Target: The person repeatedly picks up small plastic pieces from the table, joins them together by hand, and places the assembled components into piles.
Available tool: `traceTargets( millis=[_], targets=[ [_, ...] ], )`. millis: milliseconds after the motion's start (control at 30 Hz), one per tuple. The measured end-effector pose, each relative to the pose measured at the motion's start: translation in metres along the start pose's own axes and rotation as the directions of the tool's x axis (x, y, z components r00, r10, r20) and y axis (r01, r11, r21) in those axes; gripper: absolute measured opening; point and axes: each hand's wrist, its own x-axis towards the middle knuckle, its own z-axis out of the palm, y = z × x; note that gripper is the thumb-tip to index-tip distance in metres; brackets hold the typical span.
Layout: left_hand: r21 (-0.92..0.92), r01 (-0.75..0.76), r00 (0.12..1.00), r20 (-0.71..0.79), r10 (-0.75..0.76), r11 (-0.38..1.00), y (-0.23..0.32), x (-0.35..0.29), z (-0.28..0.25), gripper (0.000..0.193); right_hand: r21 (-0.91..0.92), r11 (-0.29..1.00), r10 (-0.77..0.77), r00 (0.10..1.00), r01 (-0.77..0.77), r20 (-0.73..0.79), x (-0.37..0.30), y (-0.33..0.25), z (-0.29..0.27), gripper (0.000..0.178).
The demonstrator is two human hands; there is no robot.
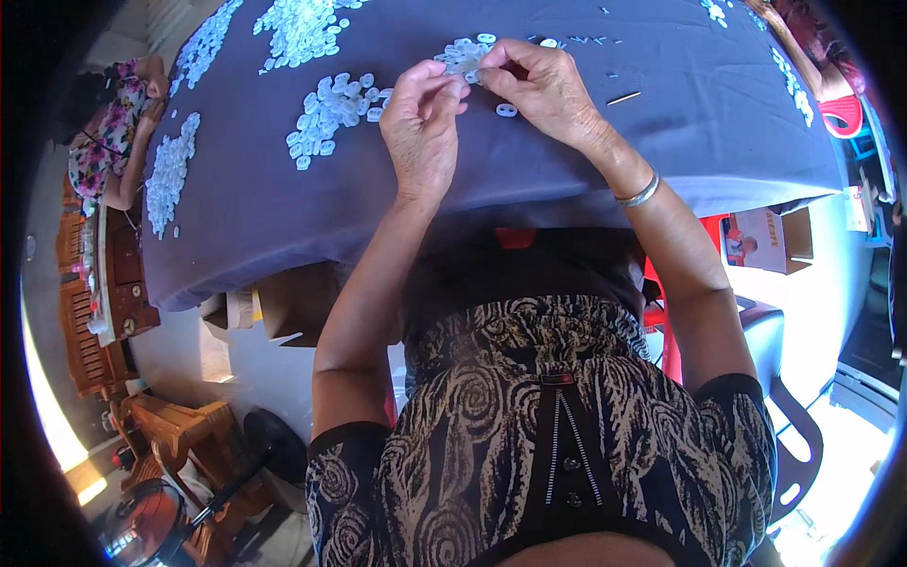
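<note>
Above the table's near side, my left hand (421,123) is closed in a pinch, with a small whitish translucent bit showing at its fingertips. My right hand (545,92), a silver bangle on its wrist, is pinched just beside it; whatever its fingers hold is too small to make out. Just beyond both hands lies a small heap of white two-holed plastic pieces (463,55). One loose white piece (506,111) lies below my right hand. To the left of my left hand spreads a bigger pile of similar pieces (326,118).
The grey tablecloth (246,208) bears more white piles at the far left. Tiny screw-like parts (590,40) and a thin brass-coloured stick (624,97) lie right of my right hand. Other people sit at the left and right edges, one in a floral top (104,132). A fan (146,520) stands lower left.
</note>
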Motion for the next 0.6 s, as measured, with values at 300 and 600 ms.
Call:
traceTargets(
  millis=[300, 600],
  targets=[
    [-0.041, -0.001, 1.0, 0.0, 0.001, 0.999, 0.0021, -0.0026, 0.0036, 0.017, -0.271, 0.927, -0.285, 0.957, 0.26, -0.055, -0.0026, -0.0117, 0.0065, 0.013],
    [-0.126, 0.092, 0.995, 0.049, -0.086, 0.988, 0.0033, 0.0009, 0.0006, 0.021, -0.19, 0.917, -0.349, 0.936, 0.35, 0.039, 0.0017, -0.0112, -0.0013, 0.013]
  ],
)
